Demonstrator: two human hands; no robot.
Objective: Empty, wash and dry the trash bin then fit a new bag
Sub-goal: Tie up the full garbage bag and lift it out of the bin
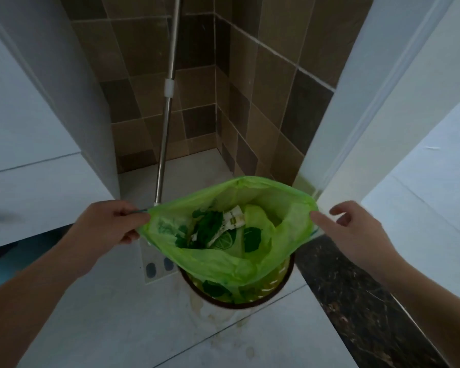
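**Dim, soft picture with bent edges**

I get a dim, underexposed view. The brightest patches are the pale wall panels on the right and the floor at the foot of the brown tiles, so light seems to fall from above and ahead. My forearms at the bottom sit in shade. The green bag glows a little where light passes through it. I see no glare. Detail is smeary throughout, and straight wall edges bow outward at the sides.

Two hands, left and right, one green bag, one bin, one mop pole.
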